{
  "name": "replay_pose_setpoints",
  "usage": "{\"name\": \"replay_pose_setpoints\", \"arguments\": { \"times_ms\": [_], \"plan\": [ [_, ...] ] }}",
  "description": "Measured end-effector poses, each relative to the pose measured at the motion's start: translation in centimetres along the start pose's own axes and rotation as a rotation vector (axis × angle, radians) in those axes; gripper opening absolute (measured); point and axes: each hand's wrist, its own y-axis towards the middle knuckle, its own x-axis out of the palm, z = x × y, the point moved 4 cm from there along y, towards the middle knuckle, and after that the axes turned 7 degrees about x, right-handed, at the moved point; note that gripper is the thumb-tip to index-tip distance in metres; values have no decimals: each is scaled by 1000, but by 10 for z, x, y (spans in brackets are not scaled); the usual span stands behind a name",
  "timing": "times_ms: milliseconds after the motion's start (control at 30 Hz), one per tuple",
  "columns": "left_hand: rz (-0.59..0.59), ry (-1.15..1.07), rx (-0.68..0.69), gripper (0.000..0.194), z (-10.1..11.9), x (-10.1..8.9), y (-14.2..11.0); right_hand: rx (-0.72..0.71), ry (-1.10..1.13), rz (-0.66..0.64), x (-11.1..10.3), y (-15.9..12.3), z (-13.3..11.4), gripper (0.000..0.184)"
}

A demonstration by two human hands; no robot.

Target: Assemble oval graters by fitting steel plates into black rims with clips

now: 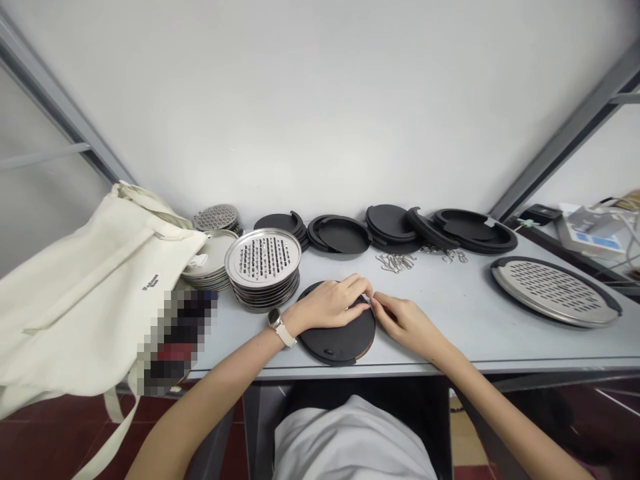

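the black disc (337, 343) lies flat beneath your left hand (327, 305), near the middle of the tabletop's front edge. your left thumb and index finger curve toward each other over its upper right part, leaving a narrow gap. your right hand (410, 325) meets them at the disc's right rim, thumb and index finger drawn close together. a small pale piece (367, 299) shows among the fingertips; you cannot tell from here which hand has hold of it.

to the left stands a stack of metal grater plates (264, 259). black round holders (345, 235) line the back edge of the grey tabletop (450, 313), with loose metal hooks (395, 262) in front of them. toward the right edge lies a black-edged grater plate (555, 291). a cream tote bag (90, 293) covers the left front corner. behind rises a white wall (320, 100); below is red floor (50, 433).
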Motion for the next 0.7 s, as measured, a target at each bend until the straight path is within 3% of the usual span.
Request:
{"name": "replay_pose_setpoints", "arguments": {
  "times_ms": [700],
  "plan": [
    [-13, 7, 2, 16, 0, 1, 0, 17, -18, 4, -1, -1, -1, 28]
  ]
}}
